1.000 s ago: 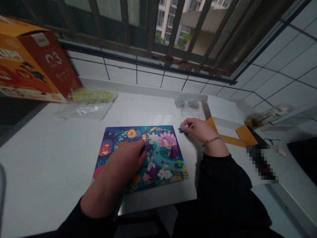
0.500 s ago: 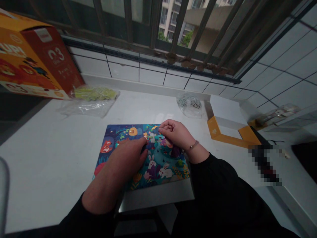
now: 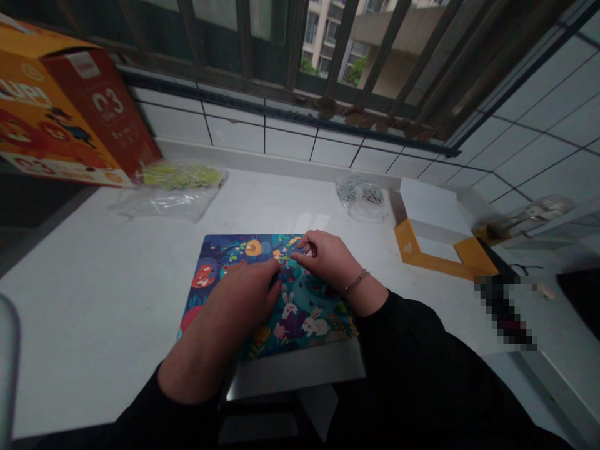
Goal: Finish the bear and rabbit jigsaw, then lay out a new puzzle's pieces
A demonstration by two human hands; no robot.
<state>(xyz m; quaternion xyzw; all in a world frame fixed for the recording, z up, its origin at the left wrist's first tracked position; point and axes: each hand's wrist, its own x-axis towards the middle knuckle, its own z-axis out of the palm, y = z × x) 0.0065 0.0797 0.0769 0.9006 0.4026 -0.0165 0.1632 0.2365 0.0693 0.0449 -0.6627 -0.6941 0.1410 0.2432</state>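
A colourful jigsaw puzzle point(image 3: 313, 322) with white rabbits, a fox and plants on a dark blue ground lies near the front edge of the white counter. Resting over its left and middle part is my left hand point(image 3: 246, 290), thumb held apart from the forefinger; the other fingers are mostly hidden behind the back of the hand. My right hand point(image 3: 325, 256), with a bracelet at the wrist, is at the puzzle's upper right. Its thumb and fingers are curled in a pinch over the picture. Whatever sits between those fingertips is too small to make out.
An orange and red box point(image 3: 79, 115) stands at the back left, beside a clear bag with yellow-green pieces point(image 3: 182, 176). Behind the puzzle lies another clear bag of greyish pieces point(image 3: 360, 197). An open orange-and-white box point(image 3: 434, 259) is to the right. A barred window rises behind the counter.
My right hand has shifted slightly left and down, and its thumb now reaches further over the puzzle. My left hand stays almost where it was.
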